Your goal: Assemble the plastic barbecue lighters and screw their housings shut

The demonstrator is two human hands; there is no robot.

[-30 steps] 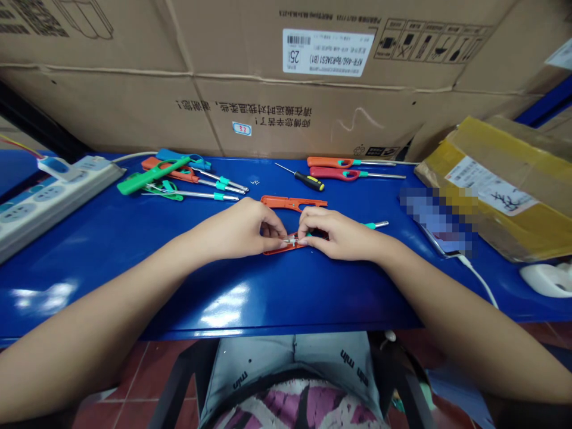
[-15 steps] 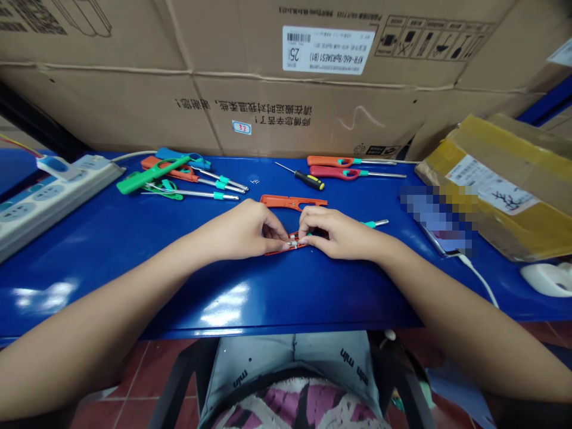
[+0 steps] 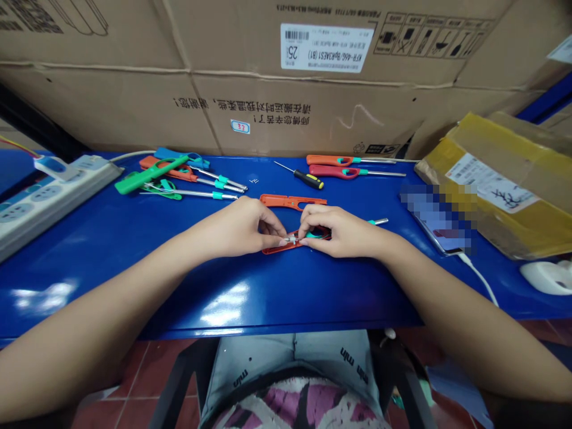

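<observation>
My left hand (image 3: 255,227) and my right hand (image 3: 346,233) meet near the middle of the blue table. Between their pinching fingertips is a small white and metal lighter part (image 3: 292,239). It is just over an opened orange lighter shell (image 3: 273,248), which lies partly hidden under my fingers. From behind my right hand the lighter's metal tube (image 3: 381,221) sticks out to the right. Beyond my hands lies a separate orange shell half (image 3: 292,203). Whether the small part touches the shell I cannot tell.
Several stick lighters (image 3: 156,174) are piled left, with orange (image 3: 328,159) and red (image 3: 333,171) ones at the back. A screwdriver (image 3: 308,179) lies beside several tiny screws (image 3: 254,180). A power strip (image 3: 49,193), a phone (image 3: 435,223) and a taped parcel (image 3: 504,185) flank the table.
The small part and my left fingertips have risen slightly off the orange shell, so more of the shell shows. Both hands keep nearly the same place.
</observation>
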